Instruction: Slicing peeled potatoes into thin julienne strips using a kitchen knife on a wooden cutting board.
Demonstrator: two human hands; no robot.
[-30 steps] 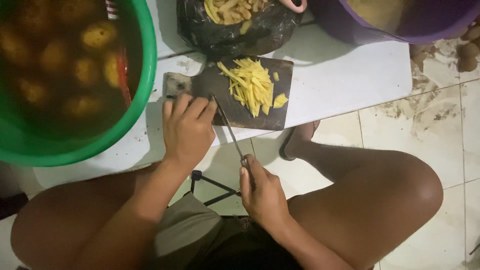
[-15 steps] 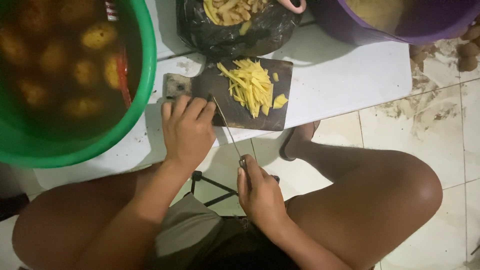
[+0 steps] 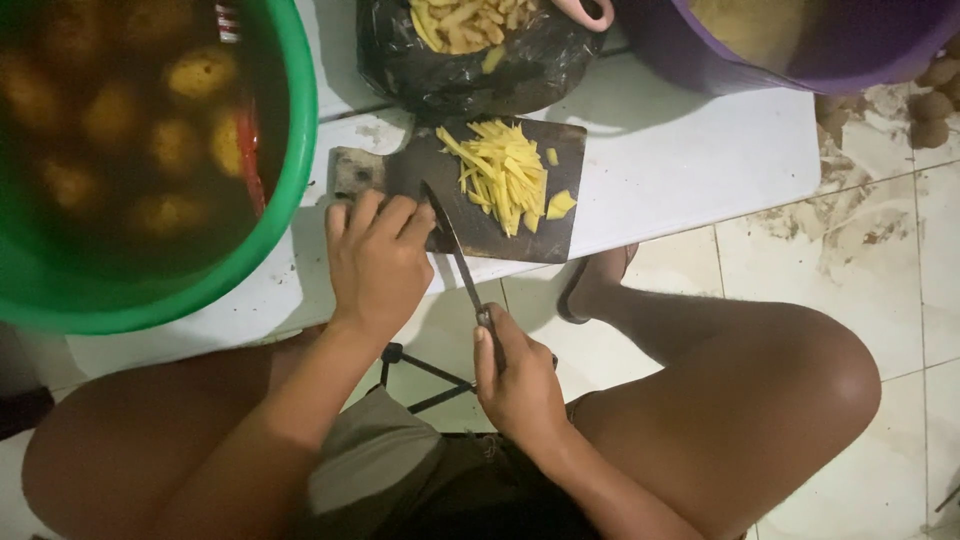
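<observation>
A dark cutting board [image 3: 560,150] lies on a low white table [image 3: 690,150], with a pile of yellow potato strips [image 3: 503,175] on it. My left hand [image 3: 377,262] presses down on the board's near left part; whatever is under its fingers is hidden. My right hand [image 3: 520,385] grips the handle of a knife [image 3: 455,245]. The blade runs up to the board, right beside my left fingers.
A green tub [image 3: 290,180] of water with peeled potatoes stands at the left. A black bag [image 3: 480,70] of cut strips sits behind the board, a purple tub [image 3: 800,50] at the top right. Unpeeled potatoes [image 3: 930,100] lie on the tiled floor. My knees flank the table.
The hands and knife have barely shifted; the blade stays next to my left fingers on the board.
</observation>
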